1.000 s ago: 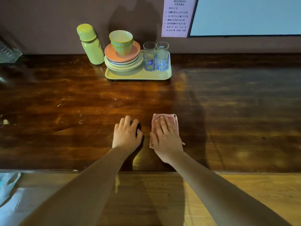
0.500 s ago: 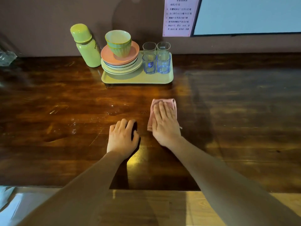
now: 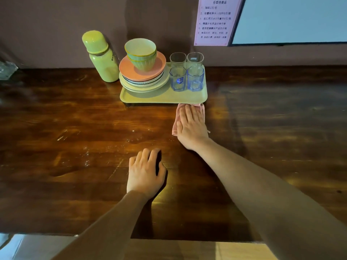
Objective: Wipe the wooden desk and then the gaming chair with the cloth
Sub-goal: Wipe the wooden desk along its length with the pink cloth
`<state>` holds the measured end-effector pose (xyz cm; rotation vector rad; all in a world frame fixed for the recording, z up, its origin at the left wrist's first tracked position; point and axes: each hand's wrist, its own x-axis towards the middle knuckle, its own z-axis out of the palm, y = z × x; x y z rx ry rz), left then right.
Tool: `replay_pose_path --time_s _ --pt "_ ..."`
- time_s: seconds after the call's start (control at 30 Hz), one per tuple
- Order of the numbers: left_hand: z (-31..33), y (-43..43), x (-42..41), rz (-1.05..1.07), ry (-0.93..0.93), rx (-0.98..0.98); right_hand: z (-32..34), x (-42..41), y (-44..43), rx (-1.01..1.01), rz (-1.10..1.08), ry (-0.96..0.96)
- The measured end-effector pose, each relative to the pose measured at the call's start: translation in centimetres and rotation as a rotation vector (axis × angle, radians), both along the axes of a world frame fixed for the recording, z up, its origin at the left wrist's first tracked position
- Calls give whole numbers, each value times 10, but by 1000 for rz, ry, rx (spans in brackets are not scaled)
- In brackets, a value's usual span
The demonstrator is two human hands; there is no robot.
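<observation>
My right hand (image 3: 191, 126) lies flat on the one pink cloth (image 3: 175, 126), fingers (image 3: 189, 113) straight and pressing it to the counter (image 3: 75, 128). The cloth's far edge touches the front rim of a pale green tray (image 3: 165, 97). My left hand (image 3: 145, 173) rests palm down on the bare wood nearer to me, well apart from the cloth, fingers loosely bent and holding nothing.

On the tray stand four glasses (image 3: 178, 78), two clear behind and two blue-tinted in front. Beside them is a stack of plates (image 3: 144, 79) with a pink one on top; I cannot count those beneath. Two green bowls (image 3: 141, 53) sit nested on the pink plate. One green bottle (image 3: 101, 57) stands upright on the counter just left of the tray.

The counter is dark, glossy wood with scratches and pale specks left of centre. It runs against a brown wall (image 3: 47, 25) carrying one pink printed notice (image 3: 214, 19) and one pale framed panel (image 3: 291, 19). A lighter wooden floor (image 3: 187, 250) shows below the near edge.
</observation>
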<state>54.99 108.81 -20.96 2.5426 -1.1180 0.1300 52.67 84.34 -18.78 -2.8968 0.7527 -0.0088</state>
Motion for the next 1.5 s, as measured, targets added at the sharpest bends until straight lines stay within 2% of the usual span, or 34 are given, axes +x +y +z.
replay_pose_path --time_s 0.37,0.47,0.7,1.07,1.17,1.37,1.5 --pt "12 -1 -4 -5 61 19 -2 -60 50 19 87 -3" --pt "10 1 -3 -12 65 20 3 -40 36 58 69 12" --pt "8 1 0 -16 59 -3 -5 16 9 -9 28 23" --pt "14 1 0 19 104 -21 6 -98 111 34 98 -23" --pt "15 1 0 20 103 -8 6 -82 95 -3 109 -7" --pt "13 1 0 2 94 -3 -8 -8 43 48 -50 3" --pt "16 1 -1 0 109 -5 -4 -22 55 35 -33 -6"
